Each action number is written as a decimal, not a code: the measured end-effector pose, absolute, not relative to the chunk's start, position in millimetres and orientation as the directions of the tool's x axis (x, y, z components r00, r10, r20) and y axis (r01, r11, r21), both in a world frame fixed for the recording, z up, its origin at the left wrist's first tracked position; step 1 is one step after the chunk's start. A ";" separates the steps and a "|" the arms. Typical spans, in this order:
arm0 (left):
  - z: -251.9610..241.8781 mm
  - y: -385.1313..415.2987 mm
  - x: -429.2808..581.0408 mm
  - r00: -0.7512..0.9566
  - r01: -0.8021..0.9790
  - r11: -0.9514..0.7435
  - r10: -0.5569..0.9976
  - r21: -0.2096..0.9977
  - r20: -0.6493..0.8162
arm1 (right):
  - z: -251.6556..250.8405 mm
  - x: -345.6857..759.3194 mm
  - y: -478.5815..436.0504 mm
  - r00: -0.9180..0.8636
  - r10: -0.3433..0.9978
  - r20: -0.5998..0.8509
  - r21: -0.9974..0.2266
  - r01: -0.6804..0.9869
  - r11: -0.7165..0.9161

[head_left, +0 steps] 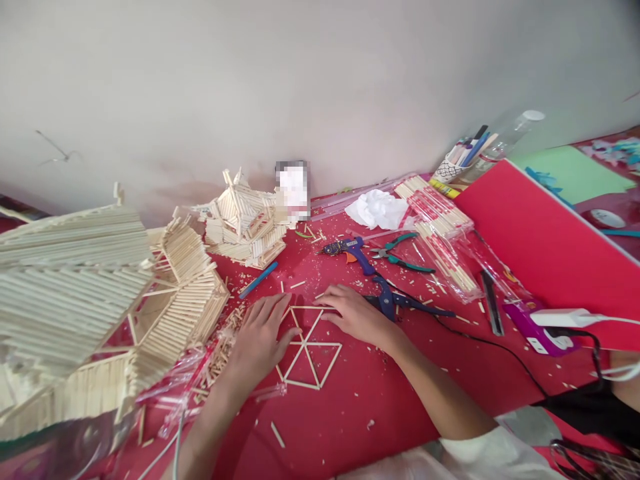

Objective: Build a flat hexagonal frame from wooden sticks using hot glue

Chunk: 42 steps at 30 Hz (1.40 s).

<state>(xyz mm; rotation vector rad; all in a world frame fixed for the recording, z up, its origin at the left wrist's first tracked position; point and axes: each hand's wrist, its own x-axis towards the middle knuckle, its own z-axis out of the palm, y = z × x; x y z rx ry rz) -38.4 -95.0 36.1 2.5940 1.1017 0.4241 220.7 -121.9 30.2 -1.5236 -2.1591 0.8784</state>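
Observation:
A flat hexagonal frame of thin wooden sticks [314, 365] with spokes meeting at its middle lies on the red tabletop. My left hand [261, 333] rests over its left side, fingers stretched out and thumb apart, covering part of the outline. At the upper right corner, my right hand [355, 317] reaches in with its thumb and fingers apart, touching the frame near the top stick. Neither hand lifts it. Just behind my right hand are blue-handled pliers or cutters [387, 300]. A blue pen-like stick [259, 280] lies beyond my left hand.
Stick-built models stand left: a big roofed one [70, 267] and a small pagoda [245, 220]. Behind are a glue gun [353, 250], green-handled cutters [403, 253], crumpled tissue [376, 209] and packaged sticks [440, 230]. Right are a purple power strip [537, 327] and red board [555, 247].

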 end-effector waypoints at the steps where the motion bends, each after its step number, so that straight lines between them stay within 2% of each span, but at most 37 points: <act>1: 35.7 -93.6 -34.7 0.674 0.637 -0.670 0.724 0.381 0.147 | 30.0 220.3 -121.9 -0.357 0.932 -0.062 -0.662 0.713 0.229; 8: 24.3 -92.1 -7.6 0.708 0.596 -0.674 0.697 0.436 0.112 | 27.5 220.3 -120.7 -0.347 0.937 -0.029 -0.667 0.706 0.241; 24: 9.6 -96.0 -6.6 0.716 0.566 -0.716 0.672 0.409 0.187 | 28.0 221.4 -120.2 -0.336 0.942 -0.010 -0.672 0.700 0.242; 27: 10.3 -96.7 -6.4 0.718 0.567 -0.723 0.669 0.395 0.194 | 35.5 231.8 -118.7 -0.256 0.967 0.007 -0.695 0.694 0.189; 32: 10.7 -97.4 -6.1 0.723 0.564 -0.737 0.659 0.372 0.209 | 47.5 264.4 -116.4 -0.023 0.992 0.126 -0.711 0.696 0.106; 37: 6.7 -96.1 -6.3 0.718 0.561 -0.749 0.652 0.353 0.243 | 41.8 288.6 -114.5 0.115 0.960 0.257 -0.641 0.763 0.080; 42: 5.1 -95.9 -6.4 0.723 0.559 -0.756 0.645 0.339 0.247 | 34.5 302.1 -111.9 0.146 0.950 0.276 -0.569 0.821 0.039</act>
